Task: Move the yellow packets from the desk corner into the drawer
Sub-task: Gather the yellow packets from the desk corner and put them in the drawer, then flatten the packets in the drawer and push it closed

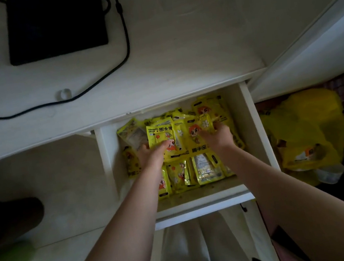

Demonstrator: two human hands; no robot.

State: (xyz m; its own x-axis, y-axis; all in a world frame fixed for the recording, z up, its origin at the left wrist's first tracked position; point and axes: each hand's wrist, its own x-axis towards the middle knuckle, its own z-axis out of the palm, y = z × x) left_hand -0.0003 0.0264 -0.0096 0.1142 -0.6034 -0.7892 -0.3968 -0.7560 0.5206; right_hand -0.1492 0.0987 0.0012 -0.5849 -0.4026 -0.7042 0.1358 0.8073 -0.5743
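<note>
The white drawer (253, 131) is pulled open under the desk and holds several yellow packets (203, 170) printed with a cartoon figure. Both my hands are inside it. My left hand (151, 155) grips the lower edge of a yellow packet (160, 135) near the drawer's middle. My right hand (218, 135) is closed on a bunch of yellow packets (195, 131) toward the right side. More packets lie flat along the drawer's front, partly hidden by my forearms.
The white desk top (176, 47) carries a black flat device (54, 22), a black cable (101, 80) and a small clear ring (63, 94). A yellow plastic bag (305, 132) sits on the floor right of the drawer. A dark shoe (8, 222) lies at left.
</note>
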